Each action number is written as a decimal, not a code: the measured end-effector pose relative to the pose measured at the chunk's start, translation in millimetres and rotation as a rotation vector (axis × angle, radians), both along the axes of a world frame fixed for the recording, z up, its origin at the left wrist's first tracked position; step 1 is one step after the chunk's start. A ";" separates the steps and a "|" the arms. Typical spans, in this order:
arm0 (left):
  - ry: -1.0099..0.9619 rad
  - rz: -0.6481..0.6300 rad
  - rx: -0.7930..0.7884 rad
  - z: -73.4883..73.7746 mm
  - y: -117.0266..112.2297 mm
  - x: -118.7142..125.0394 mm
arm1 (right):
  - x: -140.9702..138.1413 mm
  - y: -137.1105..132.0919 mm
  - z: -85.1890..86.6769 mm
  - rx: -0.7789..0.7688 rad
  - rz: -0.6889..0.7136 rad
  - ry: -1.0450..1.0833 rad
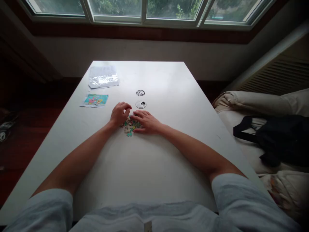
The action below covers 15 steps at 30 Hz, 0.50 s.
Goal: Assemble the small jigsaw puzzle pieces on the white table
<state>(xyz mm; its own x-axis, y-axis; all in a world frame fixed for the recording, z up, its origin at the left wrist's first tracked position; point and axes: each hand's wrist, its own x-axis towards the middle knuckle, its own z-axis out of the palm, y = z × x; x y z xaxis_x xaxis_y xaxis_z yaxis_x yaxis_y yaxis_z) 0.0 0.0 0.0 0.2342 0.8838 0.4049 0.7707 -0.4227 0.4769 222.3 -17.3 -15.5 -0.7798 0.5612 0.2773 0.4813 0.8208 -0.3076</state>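
Observation:
A pile of small jigsaw puzzle pieces (129,128), some pale and some coloured, lies on the white table (145,167). At its upper left edge is my left hand (119,113), fingers curled and thumb brought close to the fingertips; anything between them is too small to make out. My right hand (147,122) rests palm down over the right side of the pile, its fingers spread and touching pieces. Part of the pile is hidden under the hands.
Two round discs (140,104) lie beyond my hands. To the left are a colourful cartoon picture card (96,100) and, farther back, a clear plastic bag over white sheets (103,77). A pale sofa (241,106) with a black bag (282,138) stands on the right.

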 end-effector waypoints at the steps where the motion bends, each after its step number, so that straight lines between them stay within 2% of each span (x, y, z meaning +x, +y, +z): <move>1: -0.026 0.010 -0.016 -0.6 0.8 0.0 | -1.2 -0.7 0.6 0.010 -0.013 0.007; 5: -0.136 0.046 -0.117 -4.4 3.1 1.9 | -4.2 1.5 1.8 0.060 -0.009 0.039; 9: -0.168 0.027 -0.192 -4.8 3.4 3.8 | -5.9 6.1 -1.2 0.106 0.018 0.066; 11: -0.147 -0.011 -0.211 -2.6 3.6 3.6 | -7.2 7.7 -3.0 0.111 0.004 0.055; 15: -0.046 -0.174 -0.226 1.7 4.1 1.4 | -8.1 8.7 -2.3 0.083 0.012 0.080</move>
